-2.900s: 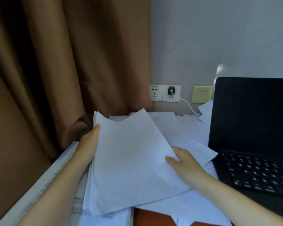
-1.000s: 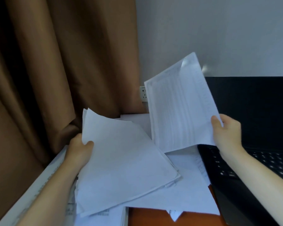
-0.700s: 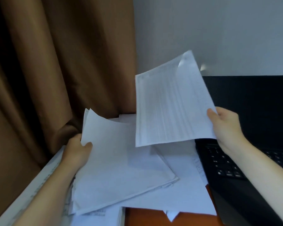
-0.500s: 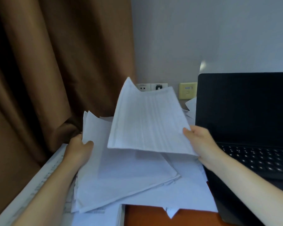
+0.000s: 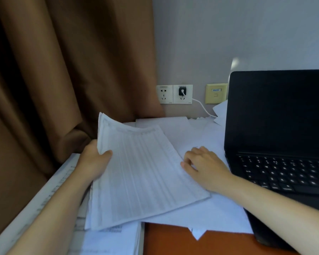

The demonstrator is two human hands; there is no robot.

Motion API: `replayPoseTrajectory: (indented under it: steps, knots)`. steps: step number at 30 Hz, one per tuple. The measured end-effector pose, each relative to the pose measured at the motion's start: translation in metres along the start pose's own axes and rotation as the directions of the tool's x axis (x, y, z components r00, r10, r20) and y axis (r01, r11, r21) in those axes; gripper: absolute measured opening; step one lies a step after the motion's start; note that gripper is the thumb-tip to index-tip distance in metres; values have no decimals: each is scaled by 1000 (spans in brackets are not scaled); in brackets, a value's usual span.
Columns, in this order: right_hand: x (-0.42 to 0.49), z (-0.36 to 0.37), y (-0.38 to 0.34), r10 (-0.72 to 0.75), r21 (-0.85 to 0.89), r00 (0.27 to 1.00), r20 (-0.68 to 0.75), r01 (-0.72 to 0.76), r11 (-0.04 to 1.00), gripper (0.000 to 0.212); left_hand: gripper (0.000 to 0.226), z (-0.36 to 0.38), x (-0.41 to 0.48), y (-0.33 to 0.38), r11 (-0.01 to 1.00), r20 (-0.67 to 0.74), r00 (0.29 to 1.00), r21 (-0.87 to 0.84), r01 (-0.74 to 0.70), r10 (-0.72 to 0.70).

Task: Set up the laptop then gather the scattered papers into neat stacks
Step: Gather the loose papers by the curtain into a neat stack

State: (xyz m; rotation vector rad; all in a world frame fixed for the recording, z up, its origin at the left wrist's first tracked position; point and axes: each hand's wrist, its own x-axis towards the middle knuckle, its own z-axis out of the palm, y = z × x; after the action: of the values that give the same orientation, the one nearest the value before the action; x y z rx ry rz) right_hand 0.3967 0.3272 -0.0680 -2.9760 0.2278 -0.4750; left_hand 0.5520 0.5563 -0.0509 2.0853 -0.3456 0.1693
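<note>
Reaching in from the lower left beside a brown curtain (image 5: 63, 70), the left hand (image 5: 94, 162) grips the left edge of a stack of papers (image 5: 145, 177). The thumb presses on top and the other fingers are hidden under the sheets. The stack is white with faint printed lines and is tilted, its far end raised, over loose sheets (image 5: 180, 131) spread on the orange bench (image 5: 210, 243). The right hand (image 5: 203, 166) lies palm down just beside the stack's right edge with its fingers bent onto the loose sheets; whether they pinch one cannot be told. At the right the laptop (image 5: 276, 126) stands open, its screen dark.
</note>
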Motion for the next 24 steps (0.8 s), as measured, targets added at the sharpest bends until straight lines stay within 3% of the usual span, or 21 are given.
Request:
replayPoseTrajectory:
  steps: [4,6,9,11,15,17,19,24]
  knots:
    - [29,3,41,-41,-245,999,24,46,968,51,37,-1,2,1,999,-15,999,23,-31,31]
    - [45,2,53,6,-148,998,70,4,989,69,37,-3,3,1,999,-9,999,4,-37,37]
    - [67,-3,64,131,111,937,324,-175,978,87,35,-9,4,-1,999,-9,1000,-29,-28,28]
    - [79,-8,69,171,117,889,424,-241,964,98,32,-13,4,-2,998,-35,999,-53,-18,17]
    - [92,-4,73,260,178,899,352,-337,924,103,30,-13,6,-4,999,-56,998,-51,12,-15]
    - [95,1,73,303,450,903,303,-416,790,104,30,-12,6,-5,999,-47,999,-45,15,-17]
    - [97,4,70,377,682,881,285,-463,567,97,31,-12,6,-6,999,-39,999,-44,13,-14]
    - [104,3,63,516,836,810,280,-470,284,70,32,-10,7,-7,999,-30,999,-34,13,-14]
